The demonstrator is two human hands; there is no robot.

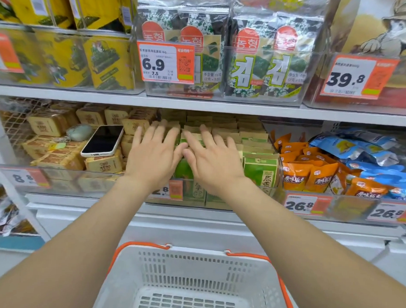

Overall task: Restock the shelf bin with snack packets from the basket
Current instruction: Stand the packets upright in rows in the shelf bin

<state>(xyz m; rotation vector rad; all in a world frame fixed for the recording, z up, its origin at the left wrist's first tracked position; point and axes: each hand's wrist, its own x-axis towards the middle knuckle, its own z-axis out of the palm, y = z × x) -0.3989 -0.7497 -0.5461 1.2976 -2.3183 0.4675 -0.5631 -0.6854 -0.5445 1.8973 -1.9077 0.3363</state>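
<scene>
Head view: left hand (pixel 151 156) and right hand (pixel 215 161) pat green packets (pixel 260 172), fingers (pixel 154 132) straight. Basket (pixel 201 264) looks empty; tidy next.

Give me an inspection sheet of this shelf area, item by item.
Surface: white shelf under the bin.
Job's things: shelf bin packed with green packets; basket below, no packets in its visible part.
Clutter: phone and pale charm lying on tan packets to the left.
Hands: left hand and right hand flat, fingers straight, on the green packets.
Cables: nothing seen.
Surroundings: seaweed packs above, orange packets to the right, price tags.
</scene>
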